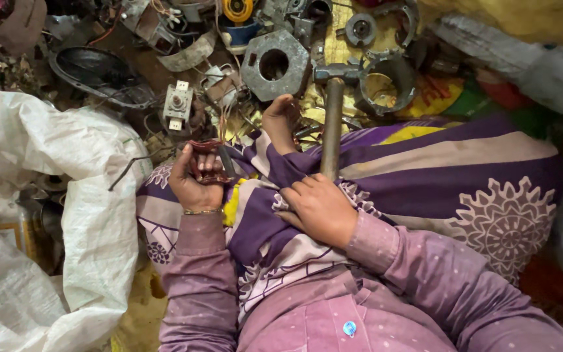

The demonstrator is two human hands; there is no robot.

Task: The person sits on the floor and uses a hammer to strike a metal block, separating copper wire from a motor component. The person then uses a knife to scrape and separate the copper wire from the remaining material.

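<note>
My left hand [193, 179] is closed around a bundle of reddish copper wire [206, 151] with a small dark metal piece beside it, held over my lap. My right hand [317, 207] grips the lower end of a hammer's wooden handle [332, 124]. The hammer's metal head [337, 72] points away from me, above the scrap pile. A bare foot [280, 120] sticks out between the two hands, from under a purple patterned cloth [464, 169] that covers my legs.
A white woven sack [40, 215] lies at the left. Scrap metal fills the far ground: a plate with a round hole [275, 64], a metal ring [386, 81], a dark round pan [99, 72], a small switch part [177, 104]. Grey cloth [542, 65] lies far right.
</note>
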